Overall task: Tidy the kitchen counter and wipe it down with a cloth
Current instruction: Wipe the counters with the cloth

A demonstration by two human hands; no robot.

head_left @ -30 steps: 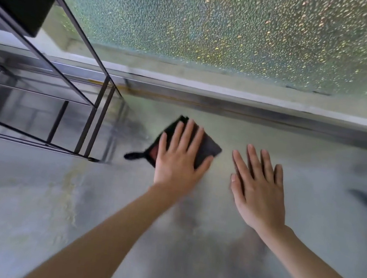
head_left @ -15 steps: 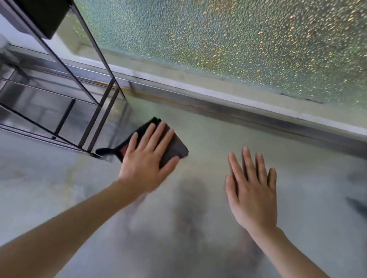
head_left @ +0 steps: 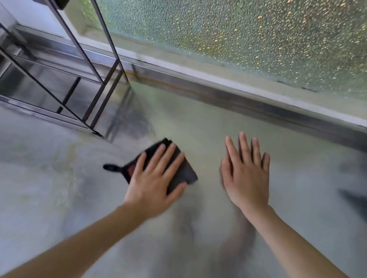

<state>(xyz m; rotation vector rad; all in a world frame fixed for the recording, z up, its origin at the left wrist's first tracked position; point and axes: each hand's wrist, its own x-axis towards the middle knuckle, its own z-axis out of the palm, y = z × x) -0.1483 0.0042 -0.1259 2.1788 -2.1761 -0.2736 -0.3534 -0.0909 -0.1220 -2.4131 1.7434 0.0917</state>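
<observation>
Under the left hand (head_left: 151, 182), fingers spread flat, lies a dark folded cloth (head_left: 182, 173) with a loop.

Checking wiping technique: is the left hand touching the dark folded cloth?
Touching. The head view shows the left hand pressed flat on the dark folded cloth, fingers spread across it.

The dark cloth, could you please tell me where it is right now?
In the head view, the dark cloth lies flat on the counter under the left hand, between the wire rack and the right hand.
</observation>
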